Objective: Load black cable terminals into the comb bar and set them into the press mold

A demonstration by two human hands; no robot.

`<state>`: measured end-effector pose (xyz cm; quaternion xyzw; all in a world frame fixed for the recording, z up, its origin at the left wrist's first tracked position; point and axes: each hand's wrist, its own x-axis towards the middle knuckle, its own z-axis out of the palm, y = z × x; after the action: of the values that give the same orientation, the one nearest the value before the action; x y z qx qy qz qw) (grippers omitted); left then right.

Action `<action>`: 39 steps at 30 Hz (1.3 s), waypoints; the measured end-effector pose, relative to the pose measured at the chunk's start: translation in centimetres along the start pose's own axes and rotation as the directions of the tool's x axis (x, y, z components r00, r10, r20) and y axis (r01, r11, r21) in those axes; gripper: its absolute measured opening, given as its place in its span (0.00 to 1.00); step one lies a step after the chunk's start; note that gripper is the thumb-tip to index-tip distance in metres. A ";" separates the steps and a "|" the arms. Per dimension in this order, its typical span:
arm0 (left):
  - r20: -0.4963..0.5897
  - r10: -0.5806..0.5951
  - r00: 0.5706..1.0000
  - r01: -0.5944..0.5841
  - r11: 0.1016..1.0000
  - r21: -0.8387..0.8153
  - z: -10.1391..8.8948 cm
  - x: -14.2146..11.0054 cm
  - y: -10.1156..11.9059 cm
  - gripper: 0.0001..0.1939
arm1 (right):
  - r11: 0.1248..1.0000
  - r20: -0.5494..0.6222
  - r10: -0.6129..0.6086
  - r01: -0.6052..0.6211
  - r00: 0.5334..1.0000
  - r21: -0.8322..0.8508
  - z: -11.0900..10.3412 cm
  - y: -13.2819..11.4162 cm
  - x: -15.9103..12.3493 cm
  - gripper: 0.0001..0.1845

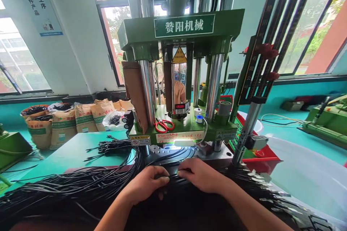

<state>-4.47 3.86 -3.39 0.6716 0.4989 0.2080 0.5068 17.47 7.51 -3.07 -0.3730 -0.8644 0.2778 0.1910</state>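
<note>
My left hand [148, 184] and my right hand [202, 175] rest side by side on a dark mould block [173, 187] in front of a green vertical moulding machine [181, 79]. Both hands have their fingers curled and pinched together over thin black cables [173, 178] laid across the block; the fingertips nearly meet at the middle. A thick bundle of black cables [73, 184] fans out to the left of my left hand. More cable ends [260, 184] spread to the right of my right wrist.
Red-handled scissors [164, 125] and small tape rolls [198, 115] lie on the machine's green platen. Paper sacks [63, 122] stand at the back left by the window. A white tub [306, 177] sits at the right, and a black slotted rail [271, 39] leans beside the machine.
</note>
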 end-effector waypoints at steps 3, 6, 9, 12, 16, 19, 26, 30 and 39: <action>-0.013 -0.026 1.000 0.025 0.999 -0.028 0.1 0.2 -0.4 0.18 | 0.998 0.040 0.027 -0.029 0.999 0.056 0.7 1.0 0.8 0.11; -0.013 -0.033 0.999 0.032 0.999 -0.043 0.2 0.3 -0.7 0.16 | 0.998 0.006 0.022 -0.022 1.000 0.066 1.2 1.5 0.8 0.11; 0.010 -0.040 0.999 0.041 0.996 -0.078 0.1 0.4 -0.7 0.14 | 0.997 -0.072 0.022 -0.016 0.997 0.072 1.8 1.3 0.5 0.10; 0.018 -0.042 0.999 0.043 0.996 -0.079 0.1 0.4 -0.3 0.12 | 0.996 -0.110 0.032 -0.022 0.993 0.088 2.2 1.1 0.4 0.07; 0.025 -0.051 0.998 0.052 0.998 -0.040 0.1 0.3 0.2 0.10 | 0.998 -0.094 0.021 -0.015 0.995 0.068 2.1 0.9 0.2 0.07; 0.004 -0.062 0.998 0.062 0.998 0.020 0.1 0.2 0.4 0.12 | 0.998 -0.050 0.024 -0.021 0.998 0.062 1.6 0.9 -0.1 0.09; -0.015 -0.024 1.000 0.025 0.998 0.053 0.2 0.1 0.5 0.14 | 0.991 -0.003 0.021 -0.020 1.000 0.134 1.2 1.1 -0.1 0.03; -0.019 -0.042 0.999 0.043 0.998 0.040 0.2 0.3 0.2 0.15 | 0.996 -0.064 0.031 -0.025 0.997 0.091 1.7 1.3 0.0 0.07; -0.002 -0.031 1.000 0.031 0.999 0.009 0.0 0.4 -0.3 0.17 | 0.975 -0.032 -0.035 0.027 0.999 -0.222 1.4 0.9 -1.4 0.27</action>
<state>-4.46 4.16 -3.77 0.6661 0.5105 0.1985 0.5063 18.06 6.52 -4.88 -0.3833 -0.8922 0.1701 0.1678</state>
